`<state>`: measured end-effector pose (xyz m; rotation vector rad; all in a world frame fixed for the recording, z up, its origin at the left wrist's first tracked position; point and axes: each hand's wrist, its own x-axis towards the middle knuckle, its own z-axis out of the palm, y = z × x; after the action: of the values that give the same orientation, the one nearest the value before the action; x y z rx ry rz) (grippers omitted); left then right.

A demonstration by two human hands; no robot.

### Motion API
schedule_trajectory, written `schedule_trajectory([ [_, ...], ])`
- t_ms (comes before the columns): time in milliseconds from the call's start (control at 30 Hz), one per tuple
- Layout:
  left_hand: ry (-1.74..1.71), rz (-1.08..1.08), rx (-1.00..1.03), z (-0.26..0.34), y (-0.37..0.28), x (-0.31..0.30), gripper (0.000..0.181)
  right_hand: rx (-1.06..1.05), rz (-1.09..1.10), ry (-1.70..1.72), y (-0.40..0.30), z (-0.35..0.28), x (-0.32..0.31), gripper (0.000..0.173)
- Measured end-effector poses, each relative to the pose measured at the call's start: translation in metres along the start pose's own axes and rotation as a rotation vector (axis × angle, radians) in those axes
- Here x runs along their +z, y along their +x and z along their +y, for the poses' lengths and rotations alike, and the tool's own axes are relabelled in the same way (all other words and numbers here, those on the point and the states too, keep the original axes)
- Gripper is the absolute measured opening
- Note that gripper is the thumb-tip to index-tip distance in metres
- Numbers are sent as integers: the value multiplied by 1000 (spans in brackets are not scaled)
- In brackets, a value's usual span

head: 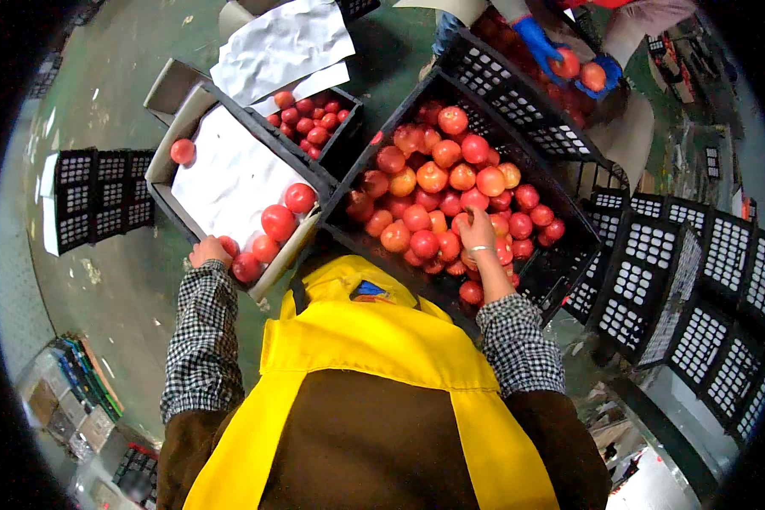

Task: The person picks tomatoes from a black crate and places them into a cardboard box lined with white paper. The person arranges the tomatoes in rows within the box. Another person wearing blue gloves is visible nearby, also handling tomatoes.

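A large black plastic crate (382,137) holds a heap of red and orange tomatoes (431,177). My right hand (478,231) reaches into this heap, its fingers on a tomato; whether it grips one is not clear. To the left, a crate lined with cardboard (287,255) and white paper (229,175) has several tomatoes (278,222) along its near right side and a single tomato (182,152) at its far left corner. My left hand (209,251) is at the near left corner of the lined crate, beside a tomato (228,246); its fingertips are partly hidden.
Behind the lined crate stands a small black crate (350,121) of smaller tomatoes, with white paper sheets (287,48) beyond. At upper right, a co-worker's blue-gloved hands (539,48) hold tomatoes. Black crates (637,280) stand at right, another (105,197) at left.
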<state>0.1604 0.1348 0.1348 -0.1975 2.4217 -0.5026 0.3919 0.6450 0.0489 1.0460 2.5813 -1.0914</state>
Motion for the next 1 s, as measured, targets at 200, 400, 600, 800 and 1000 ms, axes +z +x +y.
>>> schedule_trajectory([
  [200, -56, 560, 351, 48, -17, -35, 57, -165, 155, 103, 54, -49, 16, 61],
  [400, -260, 462, 352, 74, -18, -18, 58, -19, 211, -21, 95, -80, 17, 30],
  [600, -302, 111, 243, -13, -1, 43, 65, -116, 39, 177, 44, -27, 43, 31],
  [800, -351, 109, 259, -42, 48, 85, 67, -401, -215, -294, -62, -41, 37, 59],
  [1000, -210, -75, 155, -15, 59, 20, 61, -193, -262, -42, -42, -39, 31, 72],
])
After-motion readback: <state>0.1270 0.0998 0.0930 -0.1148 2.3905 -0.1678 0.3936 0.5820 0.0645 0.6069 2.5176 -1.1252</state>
